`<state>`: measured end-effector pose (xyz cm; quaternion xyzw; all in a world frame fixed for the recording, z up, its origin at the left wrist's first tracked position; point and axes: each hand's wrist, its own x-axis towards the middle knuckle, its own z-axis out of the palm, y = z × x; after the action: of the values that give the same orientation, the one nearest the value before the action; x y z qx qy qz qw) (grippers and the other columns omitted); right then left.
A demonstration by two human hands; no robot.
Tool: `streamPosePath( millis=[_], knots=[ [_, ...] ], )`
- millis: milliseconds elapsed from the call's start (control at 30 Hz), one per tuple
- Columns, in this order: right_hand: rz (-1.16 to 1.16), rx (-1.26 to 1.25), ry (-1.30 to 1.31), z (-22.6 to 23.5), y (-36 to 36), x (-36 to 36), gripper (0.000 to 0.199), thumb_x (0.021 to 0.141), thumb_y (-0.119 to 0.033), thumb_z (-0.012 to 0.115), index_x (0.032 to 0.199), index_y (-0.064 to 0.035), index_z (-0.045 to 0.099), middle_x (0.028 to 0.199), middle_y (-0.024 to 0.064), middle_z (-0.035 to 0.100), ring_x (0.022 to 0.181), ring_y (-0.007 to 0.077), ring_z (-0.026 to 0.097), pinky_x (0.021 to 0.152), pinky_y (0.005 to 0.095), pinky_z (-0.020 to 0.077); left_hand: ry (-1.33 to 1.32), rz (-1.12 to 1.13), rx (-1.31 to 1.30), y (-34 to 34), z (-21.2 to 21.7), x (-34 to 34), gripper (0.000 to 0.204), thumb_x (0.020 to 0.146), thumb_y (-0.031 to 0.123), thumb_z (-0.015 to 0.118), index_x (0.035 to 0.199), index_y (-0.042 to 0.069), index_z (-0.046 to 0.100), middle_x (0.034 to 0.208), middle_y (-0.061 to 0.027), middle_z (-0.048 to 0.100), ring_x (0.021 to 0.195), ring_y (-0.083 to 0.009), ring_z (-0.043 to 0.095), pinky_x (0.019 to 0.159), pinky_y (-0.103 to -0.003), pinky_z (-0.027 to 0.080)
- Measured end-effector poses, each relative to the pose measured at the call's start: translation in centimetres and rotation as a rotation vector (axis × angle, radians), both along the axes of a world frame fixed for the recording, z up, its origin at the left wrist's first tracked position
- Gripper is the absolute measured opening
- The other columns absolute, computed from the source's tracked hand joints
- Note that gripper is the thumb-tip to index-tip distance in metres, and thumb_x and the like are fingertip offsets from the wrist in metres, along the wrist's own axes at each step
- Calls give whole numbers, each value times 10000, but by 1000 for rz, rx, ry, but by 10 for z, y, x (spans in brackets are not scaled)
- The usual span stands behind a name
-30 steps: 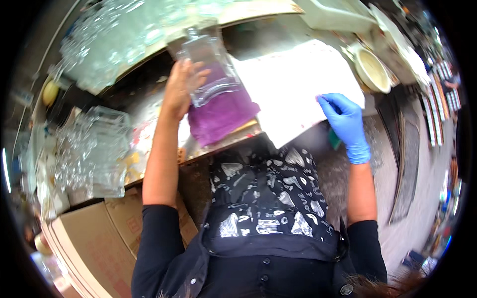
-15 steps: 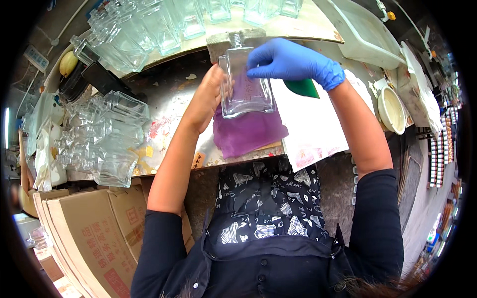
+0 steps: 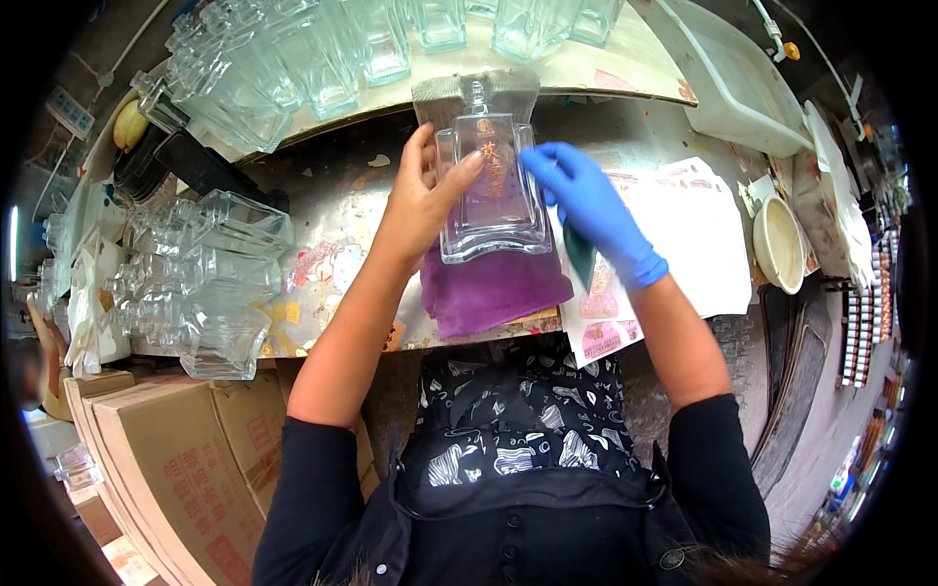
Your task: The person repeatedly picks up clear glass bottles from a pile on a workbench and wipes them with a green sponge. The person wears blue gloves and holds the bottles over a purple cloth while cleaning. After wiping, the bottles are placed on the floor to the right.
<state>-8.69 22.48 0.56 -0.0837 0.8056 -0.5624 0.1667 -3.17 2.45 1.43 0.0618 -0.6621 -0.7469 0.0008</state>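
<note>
A clear glass bottle [image 3: 493,220] lies on its back on a purple cloth [image 3: 489,298], neck pointing away from me. Orange-gold lettering runs down its front face. My bare left hand [image 3: 425,200] is wrapped round the bottle's left side, with the thumb on the front. In a blue glove, my right hand [image 3: 591,200] has its fingertips at the bottle's right edge. A flat dark green piece [image 3: 579,256] sticks out from under that palm, held by the curled lower fingers, which are partly hidden. Beneath the bottle's neck is a grey ribbed pad [image 3: 518,90].
White printed sheets [image 3: 689,239] lie to the right, near a pale bowl [image 3: 780,244] and a plastic tub [image 3: 728,83]. Several glass bottles [image 3: 230,244] lie at the left; more bottles [image 3: 337,63] stand on the raised board at the back. Cardboard boxes [image 3: 176,459] sit lower left.
My right hand has come down and turned beside the bottle's right edge, the green piece moving with it. My left thumb now lies on the bottle's front. The lettering shows more plainly.
</note>
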Motion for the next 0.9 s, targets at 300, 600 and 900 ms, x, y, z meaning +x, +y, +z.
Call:
streamPosePath(
  millis=[300, 600, 900],
  knots=[
    [31, 142, -4, 2, -9, 26, 675, 780, -593, 669, 1115, -8, 624, 877, 104, 667, 813, 178, 641, 760, 295, 491, 42, 27, -58, 6, -10, -10, 668, 893, 269, 674, 1372, -16, 308, 1203, -148, 546, 1062, -188, 576, 848, -313, 508],
    [99, 16, -74, 7, -2, 32, 615, 835, -546, 647, 1110, 4, 640, 885, 78, 660, 820, 136, 610, 763, 278, 478, -20, -153, -62, -15, -17, 14, 959, 822, 279, 749, 1493, 21, 115, 1278, -171, 505, 1171, -245, 521, 938, -353, 452],
    [152, -87, -85, 4, 4, 34, 597, 833, -507, 665, 1150, -2, 636, 903, 54, 645, 832, 121, 592, 767, 259, 471, 23, -277, -13, -23, -22, 13, 984, 817, 207, 741, 1510, 18, 68, 1282, -197, 516, 1166, -242, 528, 964, -340, 437]
  ],
)
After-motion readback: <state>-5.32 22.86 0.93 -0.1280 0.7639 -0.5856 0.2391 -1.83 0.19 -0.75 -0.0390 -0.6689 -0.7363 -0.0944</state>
